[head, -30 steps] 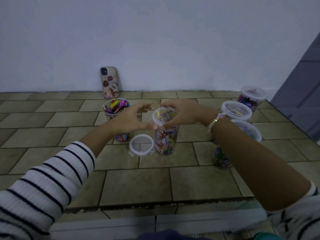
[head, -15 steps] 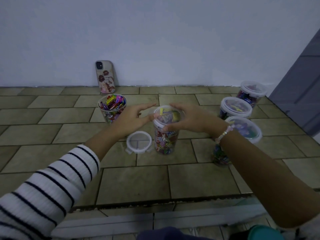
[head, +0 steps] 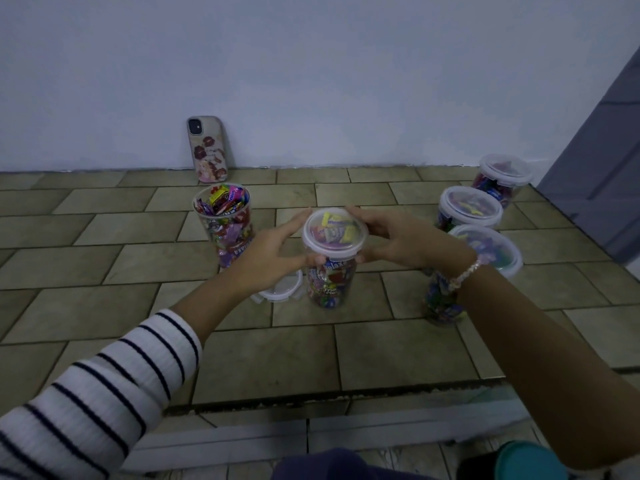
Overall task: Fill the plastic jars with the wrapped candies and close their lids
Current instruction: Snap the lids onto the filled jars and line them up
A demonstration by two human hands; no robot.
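Note:
A clear plastic jar (head: 330, 284) full of wrapped candies stands mid-floor with a clear lid (head: 334, 233) on top. My left hand (head: 270, 252) holds the lid's left rim, thumb at the front edge. My right hand (head: 398, 242) holds its right rim, fingers curled round the edge. A second jar (head: 225, 223), open and heaped with candies, stands behind to the left. A loose lid (head: 282, 289) lies on the tiles beside the middle jar, partly under my left wrist.
Three lidded jars of candies stand on the right: the nearest (head: 485, 252), a middle one (head: 469, 207) and a far one (head: 504, 173). A phone (head: 207, 148) leans on the white wall. A grey door (head: 602, 168) is at right. A floor step edge (head: 311, 398) runs in front.
Both hands have settled lower round the lid's rim, gripping it from both sides. The view has shifted slightly; the jars have not moved.

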